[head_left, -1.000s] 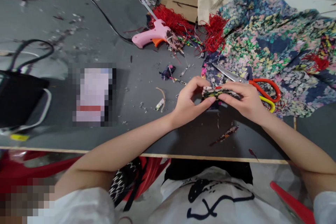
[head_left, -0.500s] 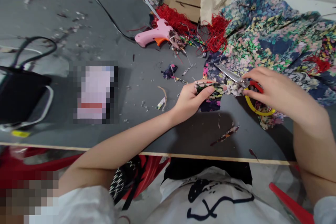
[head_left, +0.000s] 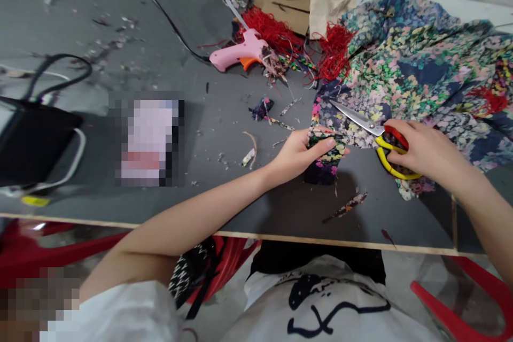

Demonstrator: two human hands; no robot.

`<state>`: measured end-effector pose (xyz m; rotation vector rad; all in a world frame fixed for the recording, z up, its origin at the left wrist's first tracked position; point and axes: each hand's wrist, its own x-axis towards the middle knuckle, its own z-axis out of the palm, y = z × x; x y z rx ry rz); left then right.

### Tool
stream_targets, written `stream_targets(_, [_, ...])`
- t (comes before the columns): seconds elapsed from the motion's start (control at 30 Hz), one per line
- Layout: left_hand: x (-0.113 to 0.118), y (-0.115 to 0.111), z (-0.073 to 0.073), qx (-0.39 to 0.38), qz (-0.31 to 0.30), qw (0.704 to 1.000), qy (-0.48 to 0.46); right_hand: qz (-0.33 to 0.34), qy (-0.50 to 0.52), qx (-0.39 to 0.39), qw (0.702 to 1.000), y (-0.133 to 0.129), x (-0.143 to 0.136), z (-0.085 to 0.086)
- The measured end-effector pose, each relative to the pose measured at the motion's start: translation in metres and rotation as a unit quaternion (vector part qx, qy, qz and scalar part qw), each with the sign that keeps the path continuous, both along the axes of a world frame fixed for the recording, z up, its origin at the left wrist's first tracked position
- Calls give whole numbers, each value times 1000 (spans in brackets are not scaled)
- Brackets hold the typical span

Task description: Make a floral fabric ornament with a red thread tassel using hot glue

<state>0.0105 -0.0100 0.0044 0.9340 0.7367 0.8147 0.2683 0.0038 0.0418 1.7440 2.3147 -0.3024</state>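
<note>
My left hand (head_left: 298,150) pinches a floral fabric piece (head_left: 329,156), thumb on top, its dark corner hanging below the fingers. Fingers of my right hand (head_left: 417,144) are around the red and yellow handles of a pair of scissors (head_left: 358,118). The blades look closed and point up and to the left, over the large floral cloth (head_left: 425,69). That cloth lies bunched at the right, and whether the held piece is joined to it I cannot tell.
A pink glue gun (head_left: 236,53) with a black cord lies beside red thread (head_left: 270,29) and cardboard (head_left: 292,10). Fabric scraps (head_left: 262,109) dot the grey table (head_left: 224,192). A blurred-out phone-like object (head_left: 148,139) and a black bag (head_left: 36,139) are at the left.
My right hand has moved slightly down, its grip now further round the scissors' handles. The fabric in my left hand hangs a little lower, and the whole view has shifted slightly.
</note>
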Motion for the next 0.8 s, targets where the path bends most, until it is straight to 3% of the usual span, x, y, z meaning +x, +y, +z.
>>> stream_targets(0.1, [-2,-1,0,-1,4,1000,-4,-51,136,-61,988,2,10,-1])
stream_targets(0.17, [-5,-1,0,24,-5,1000,3,-91,248,-129,956,2,20,-2])
stream_targets(0.23, [-8,-1,0,70,-15,997,18,-93,302,-126,940,0,29,-2])
stream_targets(0.4, [-12,-1,4,164,6,984,72,-48,278,38,959,-9,37,2])
stream_targets(0.57, [-12,-2,4,198,14,974,108,78,230,124,962,-21,26,14])
stream_targets(0.7, [-13,-2,1,198,12,976,88,128,105,151,975,-26,18,21])
stream_targets(0.8, [-13,-1,0,207,12,976,61,155,75,162,972,-28,16,21])
